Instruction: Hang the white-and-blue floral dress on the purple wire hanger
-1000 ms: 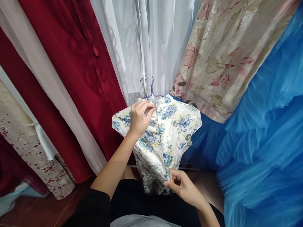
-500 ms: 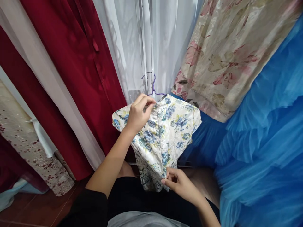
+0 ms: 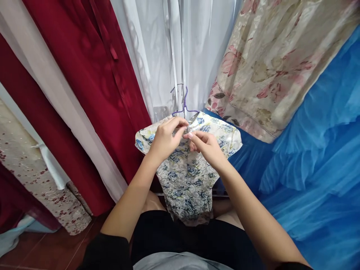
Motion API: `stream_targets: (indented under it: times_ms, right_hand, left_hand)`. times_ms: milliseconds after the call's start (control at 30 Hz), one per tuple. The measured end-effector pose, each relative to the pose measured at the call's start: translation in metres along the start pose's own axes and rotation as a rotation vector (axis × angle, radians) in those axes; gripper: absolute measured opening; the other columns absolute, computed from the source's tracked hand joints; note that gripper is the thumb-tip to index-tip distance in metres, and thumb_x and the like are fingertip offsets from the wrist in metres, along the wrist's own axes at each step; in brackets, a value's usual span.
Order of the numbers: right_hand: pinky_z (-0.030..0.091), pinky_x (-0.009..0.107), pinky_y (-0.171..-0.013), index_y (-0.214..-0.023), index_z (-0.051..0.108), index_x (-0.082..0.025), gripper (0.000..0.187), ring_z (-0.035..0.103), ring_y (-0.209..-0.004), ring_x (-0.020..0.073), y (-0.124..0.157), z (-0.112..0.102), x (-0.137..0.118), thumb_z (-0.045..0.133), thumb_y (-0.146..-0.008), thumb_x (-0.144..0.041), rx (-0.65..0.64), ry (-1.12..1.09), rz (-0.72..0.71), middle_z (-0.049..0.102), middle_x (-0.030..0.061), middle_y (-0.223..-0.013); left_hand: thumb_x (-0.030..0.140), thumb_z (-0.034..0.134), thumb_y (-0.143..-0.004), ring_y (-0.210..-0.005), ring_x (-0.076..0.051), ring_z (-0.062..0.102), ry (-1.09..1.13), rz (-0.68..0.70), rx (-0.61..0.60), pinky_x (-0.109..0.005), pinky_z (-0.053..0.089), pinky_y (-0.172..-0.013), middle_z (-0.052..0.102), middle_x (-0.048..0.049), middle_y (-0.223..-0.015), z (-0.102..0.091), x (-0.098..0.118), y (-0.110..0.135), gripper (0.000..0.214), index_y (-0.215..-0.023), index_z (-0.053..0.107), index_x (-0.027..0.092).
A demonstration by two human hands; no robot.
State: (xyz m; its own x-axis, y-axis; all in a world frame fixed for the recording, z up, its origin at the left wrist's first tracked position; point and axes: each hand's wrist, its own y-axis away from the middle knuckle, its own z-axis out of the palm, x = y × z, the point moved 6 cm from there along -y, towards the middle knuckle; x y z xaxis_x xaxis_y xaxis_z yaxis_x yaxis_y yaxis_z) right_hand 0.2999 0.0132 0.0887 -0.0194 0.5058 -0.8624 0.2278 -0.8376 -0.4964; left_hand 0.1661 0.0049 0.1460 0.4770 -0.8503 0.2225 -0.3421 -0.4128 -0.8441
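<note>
A small white dress with blue flowers hangs on a purple wire hanger in front of me. My left hand pinches the dress at its neck opening, left of the centre seam. Right beside it, my right hand also pinches the collar; the fingertips of the two hands nearly touch. What exactly sits between the fingertips is too small to make out. The skirt of the dress hangs down to my lap.
Hanging garments crowd all around: a dark red dress at left, white sheer fabric behind, a beige floral dress at upper right, blue tulle at right. A sequinned cream dress hangs far left above the wooden floor.
My right hand let go of the lower seam of the dress and rose to the collar beside my left hand. The centre seam now looks closed, and the dress hangs straighter.
</note>
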Motion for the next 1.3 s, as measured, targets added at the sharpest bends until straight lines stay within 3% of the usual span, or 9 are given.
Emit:
stream_targets:
  times_ms: [167, 267, 567, 800, 967, 1067, 1167, 1233, 1300]
  right_hand:
    - [0.032, 0.025, -0.051, -0.07, 0.062, -0.017, 0.045, 0.043, -0.049, 0.0095, -0.014, 0.005, 0.003, 0.064, -0.089, -0.058, 0.114, -0.063, 0.02, 0.055, -0.0024, -0.052]
    - [0.032, 0.025, -0.051, -0.071, 0.063, -0.017, 0.041, 0.044, -0.049, 0.0095, -0.015, 0.006, 0.005, 0.066, -0.088, -0.055, 0.133, -0.074, 0.011, 0.053, -0.0035, -0.051]
    - [0.032, 0.026, -0.052, -0.072, 0.058, -0.019, 0.035, 0.043, -0.054, 0.0125, -0.021, 0.005, 0.016, 0.059, -0.094, -0.046, 0.249, 0.291, -0.167, 0.051, -0.0012, -0.059]
    - [0.032, 0.026, -0.05, -0.075, 0.06, -0.018, 0.04, 0.044, -0.05, 0.0122, -0.022, 0.004, 0.014, 0.058, -0.094, -0.053, 0.206, 0.167, -0.136, 0.051, -0.0018, -0.056]
    - [0.031, 0.026, -0.052, -0.071, 0.06, -0.018, 0.032, 0.044, -0.053, 0.0133, -0.027, 0.002, 0.038, 0.058, -0.093, -0.042, 0.205, 0.326, -0.071, 0.052, -0.0008, -0.057]
    - [0.029, 0.027, -0.051, -0.071, 0.063, -0.017, 0.033, 0.042, -0.051, 0.0131, -0.022, 0.001, 0.054, 0.055, -0.093, -0.039, 0.131, 0.368, 0.009, 0.051, -0.0011, -0.054]
    - [0.026, 0.026, -0.051, -0.07, 0.065, -0.016, 0.031, 0.039, -0.049, 0.0122, -0.011, 0.001, 0.058, 0.056, -0.092, -0.037, 0.062, 0.374, 0.027, 0.047, -0.0027, -0.051]
    - [0.024, 0.026, -0.051, -0.066, 0.065, -0.017, 0.029, 0.038, -0.049, 0.0117, -0.004, 0.004, 0.06, 0.06, -0.089, -0.034, 0.011, 0.372, 0.037, 0.045, -0.0035, -0.05]
    - [0.023, 0.026, -0.05, -0.062, 0.064, -0.017, 0.027, 0.038, -0.048, 0.0114, 0.001, 0.01, 0.064, 0.062, -0.086, -0.031, -0.024, 0.354, 0.059, 0.044, -0.0039, -0.049]
  left_hand:
    - [0.007, 0.053, -0.095, -0.096, -0.016, 0.07, 0.109, -0.026, -0.001, -0.032, 0.056, -0.091, 0.07, -0.0022, -0.097, 0.002, 0.0, 0.004, 0.029, -0.119, 0.056, 0.023]
    - [0.005, 0.051, -0.094, -0.098, -0.016, 0.07, 0.118, -0.035, -0.027, -0.033, 0.055, -0.094, 0.07, -0.0028, -0.098, 0.003, -0.003, 0.008, 0.033, -0.122, 0.054, 0.023]
    - [0.005, 0.053, -0.091, -0.082, -0.014, 0.064, -0.006, 0.027, 0.035, -0.028, 0.052, -0.08, 0.064, 0.0004, -0.09, 0.004, -0.017, 0.005, 0.019, -0.099, 0.058, 0.022]
    - [0.008, 0.057, -0.091, -0.088, -0.015, 0.068, 0.064, -0.015, -0.02, -0.029, 0.054, -0.084, 0.066, -0.0002, -0.093, 0.004, -0.015, 0.004, 0.024, -0.109, 0.056, 0.023]
    - [0.012, 0.057, -0.092, -0.084, -0.013, 0.065, 0.023, 0.001, 0.197, -0.028, 0.055, -0.082, 0.06, 0.0014, -0.087, -0.008, -0.013, -0.007, 0.014, -0.099, 0.054, 0.023]
    - [0.015, 0.061, -0.09, -0.087, -0.013, 0.067, 0.109, -0.067, 0.386, -0.027, 0.056, -0.082, 0.06, 0.0008, -0.089, -0.036, -0.049, -0.014, 0.017, -0.101, 0.051, 0.024]
    - [0.013, 0.068, -0.08, -0.079, -0.013, 0.068, 0.257, -0.194, 0.486, -0.025, 0.055, -0.075, 0.061, 0.0026, -0.08, -0.067, -0.116, -0.005, 0.03, -0.098, 0.048, 0.024]
    - [0.009, 0.071, -0.072, -0.078, -0.014, 0.069, 0.389, -0.396, 0.622, -0.024, 0.054, -0.073, 0.063, 0.0027, -0.078, -0.084, -0.168, 0.017, 0.037, -0.096, 0.046, 0.023]
    - [0.005, 0.07, -0.065, -0.069, -0.013, 0.067, 0.536, -0.707, 0.772, -0.021, 0.051, -0.064, 0.064, 0.0038, -0.076, -0.086, -0.215, 0.052, 0.042, -0.094, 0.045, 0.023]
